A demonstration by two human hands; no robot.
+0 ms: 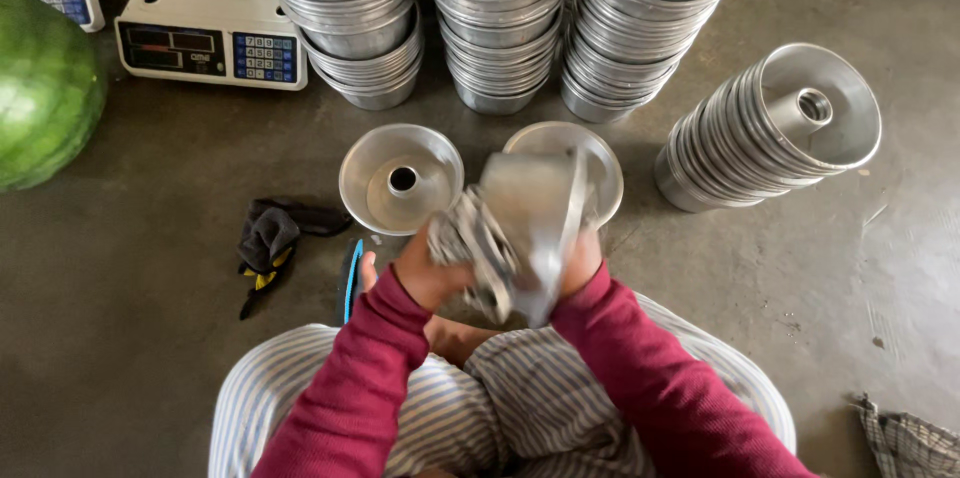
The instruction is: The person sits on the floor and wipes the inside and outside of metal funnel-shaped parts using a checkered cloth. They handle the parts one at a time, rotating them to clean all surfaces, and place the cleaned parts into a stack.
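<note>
I sit on the floor with a metal ring cake pan [535,223] held on edge over my lap. My right hand [580,260] grips its right rim. My left hand [430,268] presses a crumpled grey cloth [468,236] against the pan's left side; both are motion-blurred. Two more ring pans lie flat just beyond: one [400,178] with its centre tube up, another [590,153] partly hidden behind the held pan.
Three tall stacks of pans [500,28] stand at the back, and a fourth stack [770,128] lies on its side at right. Two white scales [210,28], a watermelon [40,88], dark gloves [265,238], a blue-edged tool [350,278] and a checked cloth [910,443] sit on the concrete floor.
</note>
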